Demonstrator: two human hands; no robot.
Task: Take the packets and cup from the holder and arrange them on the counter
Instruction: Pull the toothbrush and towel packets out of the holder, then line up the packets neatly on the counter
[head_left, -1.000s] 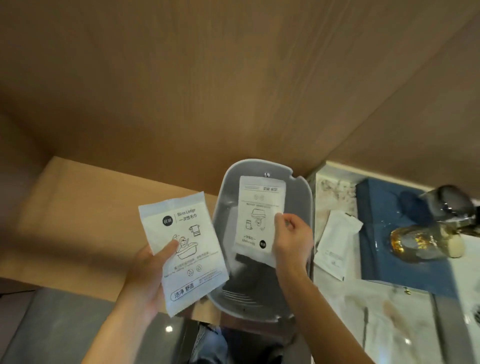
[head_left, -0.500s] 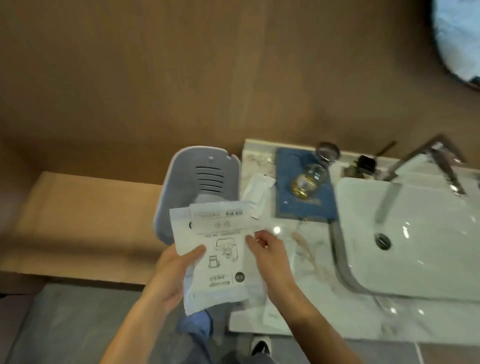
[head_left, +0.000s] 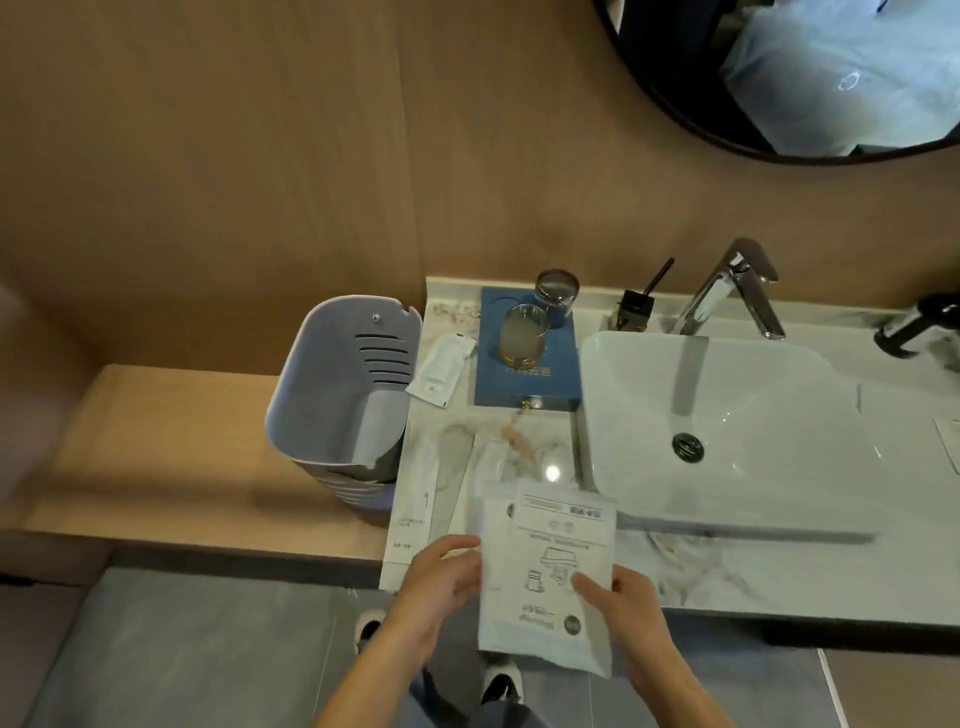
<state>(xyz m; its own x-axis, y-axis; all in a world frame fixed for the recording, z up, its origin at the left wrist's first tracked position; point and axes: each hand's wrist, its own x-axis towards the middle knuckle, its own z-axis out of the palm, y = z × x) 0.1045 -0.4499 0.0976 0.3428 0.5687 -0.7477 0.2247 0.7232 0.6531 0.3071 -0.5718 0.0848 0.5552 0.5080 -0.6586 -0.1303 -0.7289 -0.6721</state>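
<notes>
Both hands are gripping a stack of two white packets (head_left: 545, 577) over the tabletop's (head_left: 727, 571) front edge: left hand (head_left: 441, 587) pinching the left side, right hand (head_left: 623, 603) pinching the right. Gray holder (head_left: 332, 395) is sitting off the tabletop's left edge, looking empty, though its bottom is hidden. A small packet (head_left: 441, 369) is lying near the back-left corner, a long packet (head_left: 415, 499) along the left edge.
</notes>
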